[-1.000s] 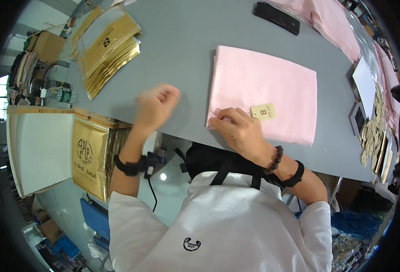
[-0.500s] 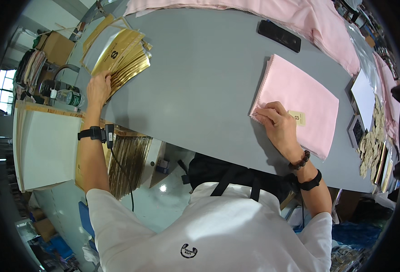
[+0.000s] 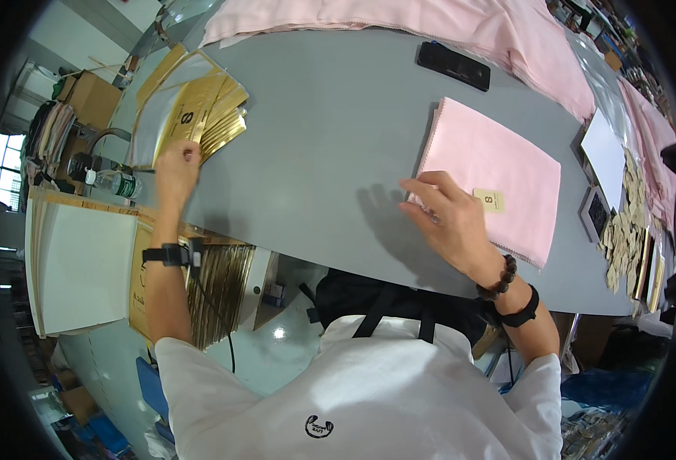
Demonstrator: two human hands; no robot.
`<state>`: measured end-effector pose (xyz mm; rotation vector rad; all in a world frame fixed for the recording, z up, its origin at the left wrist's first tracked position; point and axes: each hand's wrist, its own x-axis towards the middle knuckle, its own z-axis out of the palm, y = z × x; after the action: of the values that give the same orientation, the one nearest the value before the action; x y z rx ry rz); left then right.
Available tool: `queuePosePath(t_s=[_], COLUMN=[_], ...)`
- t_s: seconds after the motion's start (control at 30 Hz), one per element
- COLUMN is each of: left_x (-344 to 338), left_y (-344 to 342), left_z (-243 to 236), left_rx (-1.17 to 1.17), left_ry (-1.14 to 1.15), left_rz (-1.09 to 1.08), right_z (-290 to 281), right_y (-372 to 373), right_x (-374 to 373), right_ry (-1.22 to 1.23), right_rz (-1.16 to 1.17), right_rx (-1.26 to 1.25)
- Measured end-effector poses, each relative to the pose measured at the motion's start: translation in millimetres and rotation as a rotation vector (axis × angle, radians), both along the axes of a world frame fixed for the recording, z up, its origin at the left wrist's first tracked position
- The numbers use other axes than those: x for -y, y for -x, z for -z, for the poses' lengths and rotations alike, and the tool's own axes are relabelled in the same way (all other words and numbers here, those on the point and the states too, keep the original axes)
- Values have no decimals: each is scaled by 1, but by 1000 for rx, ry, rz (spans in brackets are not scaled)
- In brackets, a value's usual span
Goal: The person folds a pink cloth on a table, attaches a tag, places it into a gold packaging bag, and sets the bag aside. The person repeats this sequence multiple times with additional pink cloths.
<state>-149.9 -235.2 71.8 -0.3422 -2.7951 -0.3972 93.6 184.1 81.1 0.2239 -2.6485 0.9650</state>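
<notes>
My left hand [image 3: 177,172] is closed at the near edge of a fanned stack of gold packaging bags [image 3: 200,115], its fingertips pinching the edge of a bag. These bags have clear windows and a dark printed mark. My right hand [image 3: 453,222] hovers with thumb and fingers apart over the near left part of a folded pink cloth [image 3: 491,153], holding nothing. A small cream size label [image 3: 488,201] lies on that cloth, just beyond my right knuckles.
A black phone [image 3: 453,66] lies beyond the cloth, with more pink fabric [image 3: 399,14] along the far edge. At right are a white card [image 3: 603,157], a dark small box [image 3: 594,213] and a heap of cream labels [image 3: 623,249]. Bottles [image 3: 114,182] stand left.
My right hand has lifted off the folded cloth's corner and moved left, its fingers spreading. My left hand has shifted slightly to the right and nearer along the bags' edge.
</notes>
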Motion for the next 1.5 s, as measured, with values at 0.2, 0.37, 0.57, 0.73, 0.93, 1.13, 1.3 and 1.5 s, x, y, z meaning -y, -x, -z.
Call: queuePosePath(t_s=[0.2,0.37,0.57,0.73,0.93,1.13,1.3,1.5], left_x=[-50,18,36,-66,-160,-176,-170,-171], left_y=[-21,15,11,-50,-115,-134,-136,-140], left_z=[27,31,24,39,45,55,75,80], left_rx=[-478,-256,-232,205,615,591,542,472], left_ry=[56,203,-70,-387,-743,-852,-917,-1047], left_rz=[90,-143,-172,42,397,293,339,320], right_z=[5,10,13,19,40,48,37,34], right_y=[18,6,0,14,44,55,64,90], right_x=[31,21,8,26,53,48,43,43], right_ry=[-141,-187,-174,-136,-259,-460,-542,-499], right_rz=[-247,-306,-297,-348,-272,-236,-351,-461], right_rx=[-98,-29,50,-35,-206,-155,-199,-181])
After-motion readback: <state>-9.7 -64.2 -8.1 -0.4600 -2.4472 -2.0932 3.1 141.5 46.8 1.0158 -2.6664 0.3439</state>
